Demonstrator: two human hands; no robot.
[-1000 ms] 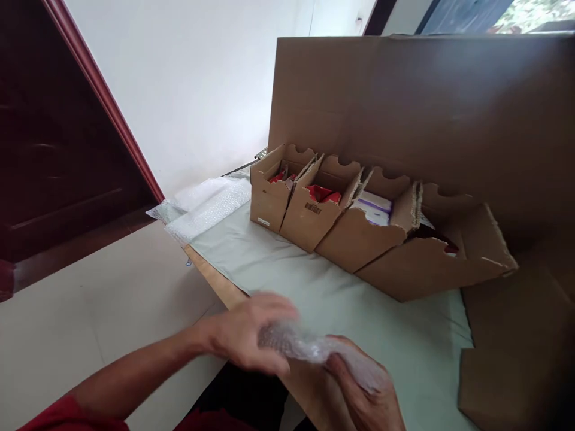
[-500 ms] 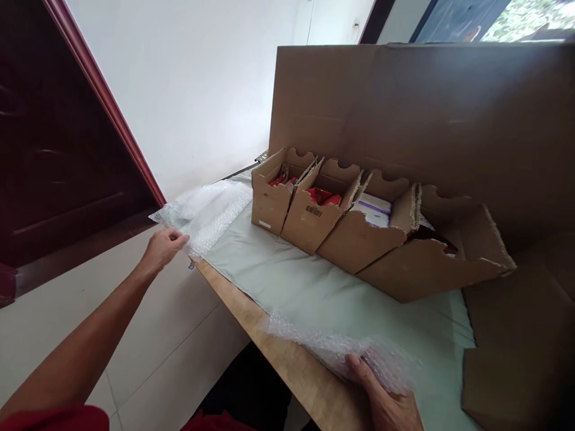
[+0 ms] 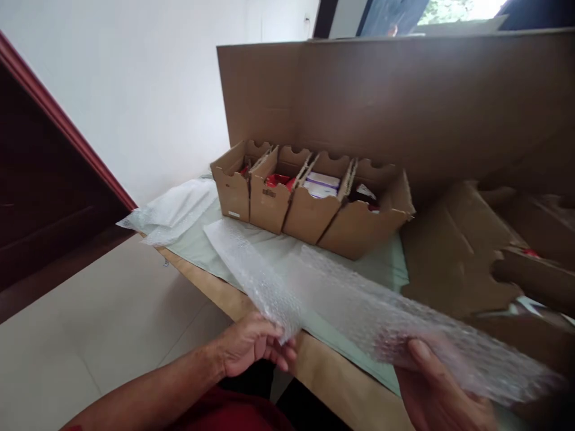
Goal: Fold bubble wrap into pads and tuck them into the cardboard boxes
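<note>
In the head view my left hand (image 3: 258,347) pinches the near end of a narrow strip of bubble wrap (image 3: 254,272) between thumb and forefinger. Its other fingers are loosely curled. This strip reaches back across the pale green cloth (image 3: 197,257) toward the cardboard bins. Another, longer length of bubble wrap (image 3: 345,299) is gripped by my right hand (image 3: 442,389), with the thumb on top and the fingers behind the film. The right-hand piece hangs slantwise over the table's front edge area, slightly blurred. Whether the two pieces join cannot be made out.
Cardboard bins (image 3: 269,206) stand in a row, holding red packets (image 3: 279,180) and white-and-purple packs (image 3: 321,184). More bubble wrap (image 3: 179,206) lies at the table's left end. A tall cardboard panel (image 3: 359,96) rises behind; further cardboard boxes (image 3: 453,245) stand at right.
My left hand has come right and nearer from the pile at the table's left end, now with a bubble wrap strip. The right-hand piece is raised and more spread out. The view has turned right.
</note>
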